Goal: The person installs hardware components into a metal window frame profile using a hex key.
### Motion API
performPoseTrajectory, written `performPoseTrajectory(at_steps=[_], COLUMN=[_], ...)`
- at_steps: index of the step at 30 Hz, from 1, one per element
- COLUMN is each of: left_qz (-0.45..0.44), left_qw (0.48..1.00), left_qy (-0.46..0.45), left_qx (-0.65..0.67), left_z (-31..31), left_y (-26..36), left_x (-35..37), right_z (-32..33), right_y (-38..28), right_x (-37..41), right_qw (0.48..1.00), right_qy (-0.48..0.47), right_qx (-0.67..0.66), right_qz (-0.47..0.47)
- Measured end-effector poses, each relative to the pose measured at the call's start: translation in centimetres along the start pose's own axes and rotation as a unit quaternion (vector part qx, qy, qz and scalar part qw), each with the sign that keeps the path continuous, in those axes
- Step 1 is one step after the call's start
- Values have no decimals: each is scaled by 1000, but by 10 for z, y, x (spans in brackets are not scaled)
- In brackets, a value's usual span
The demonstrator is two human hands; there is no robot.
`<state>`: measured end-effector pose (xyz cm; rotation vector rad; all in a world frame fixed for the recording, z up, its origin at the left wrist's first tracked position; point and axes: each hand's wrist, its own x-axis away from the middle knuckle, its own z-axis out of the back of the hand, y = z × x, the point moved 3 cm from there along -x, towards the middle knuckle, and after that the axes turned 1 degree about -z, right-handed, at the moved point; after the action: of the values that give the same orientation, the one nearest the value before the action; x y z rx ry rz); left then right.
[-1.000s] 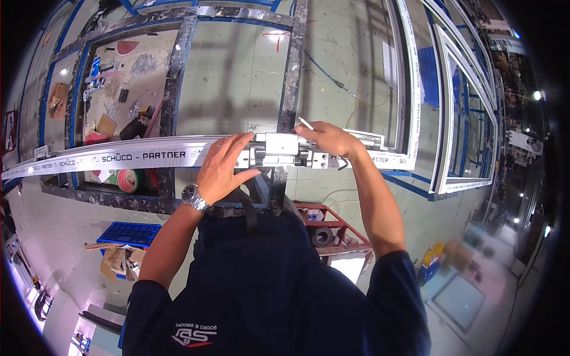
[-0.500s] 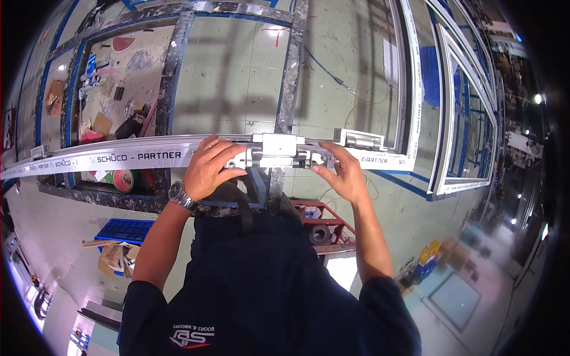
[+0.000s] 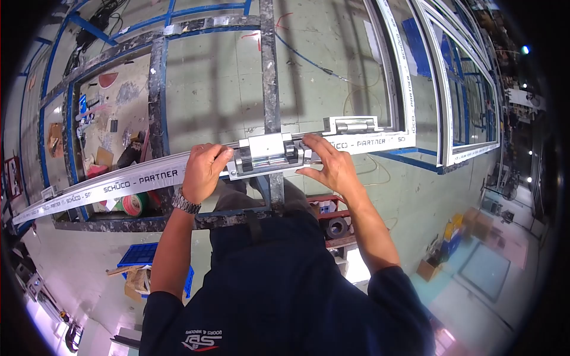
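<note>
A silver metal hinge-like fitting [image 3: 267,155] sits on a white profile [image 3: 139,181] wrapped in tape printed SCHÜCO - PARTNER. My left hand [image 3: 205,171] is closed around the profile and the fitting's left end, thumb on top. At the right end, my right hand [image 3: 330,163] grips the fitting with its fingers on the far side and its thumb on the near side. A second silver fitting [image 3: 351,125] lies farther right on the frame, beyond my right hand.
Dark, paint-spotted bars [image 3: 271,77] of a blue-edged stand support the profile. More white frames [image 3: 445,89] stand at the right. Below are a green tape roll [image 3: 133,204], a blue crate [image 3: 138,254] and a red rack [image 3: 332,242] holding a grey roll.
The fitting now shows its barrel side towards me, tilted on the profile. Both hands have stayed at its ends. The whole view has shifted and turned slightly.
</note>
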<state>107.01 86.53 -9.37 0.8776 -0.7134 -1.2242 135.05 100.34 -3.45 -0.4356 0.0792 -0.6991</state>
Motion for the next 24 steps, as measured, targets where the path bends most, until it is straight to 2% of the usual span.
performPoseTrajectory(at_steps=[1,2,5,6,9,10,13,15,16,17,20,24], left_qz=[-1,40,79,56,-92,-112,-66,18,70,119,192,291], left_qw=[1000,999,991,988,961,966,972,985,989,989,981,954], left_qy=[10,-22,69,140,215,174,110,71,47,29,-7,-80], left_qx=[-2,-4,84,36,-146,-155,-196,-159,-119,-78,-20,3], left_z=[-2,-2,-9,-8,-9,-17,-32,-33,-33,-32,-30,-36], left_y=[2,1,4,9,45,52,43,34,33,33,25,-4], left_x=[-1,0,6,8,19,17,4,-7,-14,-21,-45,-60], right_z=[3,7,9,12,21,19,7,0,3,10,16,-17], right_y=[1,0,9,13,19,22,39,50,50,49,54,72], right_x=[-2,-5,-19,-26,-54,-63,-91,-103,-105,-108,-109,-133], right_qw=[1000,1000,997,994,983,977,956,942,949,945,943,942], right_qy=[-8,-22,-74,-101,-172,-198,-254,-293,-260,-278,-269,-261], right_qx=[6,11,7,6,9,7,-40,-26,-43,-40,-89,-116], right_qz=[2,5,33,41,68,84,143,161,172,167,177,173])
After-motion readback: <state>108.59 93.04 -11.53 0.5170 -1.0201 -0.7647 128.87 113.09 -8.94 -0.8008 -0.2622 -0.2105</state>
